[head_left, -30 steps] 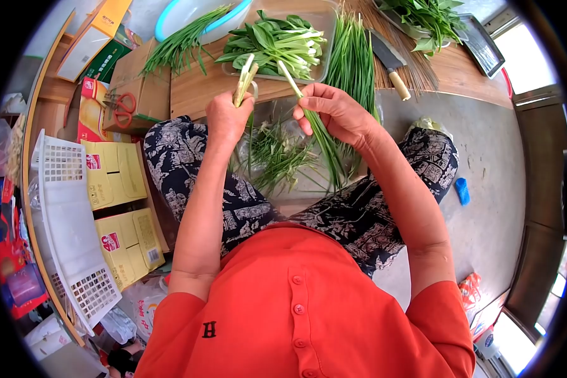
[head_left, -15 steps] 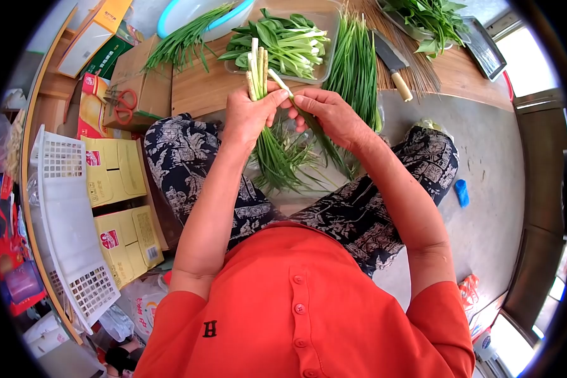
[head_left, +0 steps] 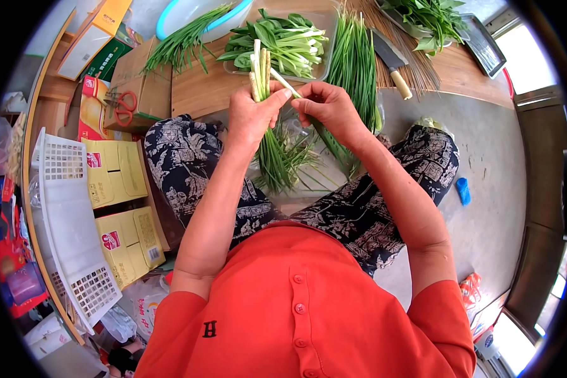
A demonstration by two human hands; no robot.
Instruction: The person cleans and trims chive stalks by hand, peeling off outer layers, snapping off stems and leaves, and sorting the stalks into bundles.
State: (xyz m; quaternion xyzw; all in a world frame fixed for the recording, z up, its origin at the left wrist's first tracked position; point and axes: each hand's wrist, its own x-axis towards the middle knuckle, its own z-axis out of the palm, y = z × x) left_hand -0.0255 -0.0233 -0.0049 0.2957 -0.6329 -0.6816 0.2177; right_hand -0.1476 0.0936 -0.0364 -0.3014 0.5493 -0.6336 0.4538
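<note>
My left hand [head_left: 251, 118] is closed around a small bunch of spring onions [head_left: 259, 70]. Their pale stem ends point up, and the long green leaves hang down between my knees. In my right hand [head_left: 329, 108], thumb and fingers pinch a single spring onion stalk [head_left: 285, 82], its white end slanting up to the left near the bunch and its dark leaves trailing below. The two hands are close together, my left thumb near the stalk. Loose green trimmings [head_left: 299, 148] lie beneath the hands, partly hidden.
On the wooden table [head_left: 198, 88] are a clear tray [head_left: 324, 38] of leafy greens [head_left: 283, 47], long chives [head_left: 351, 63], a knife [head_left: 390, 60] and a blue-rimmed basin [head_left: 164, 25]. Red scissors [head_left: 125, 107] stand at a cardboard box [head_left: 151, 88]. A white basket [head_left: 63, 208] is at left.
My right hand has shifted slightly, its fingers now more curled around the single stalk. My left hand has moved a little right and keeps hold of the bunch.
</note>
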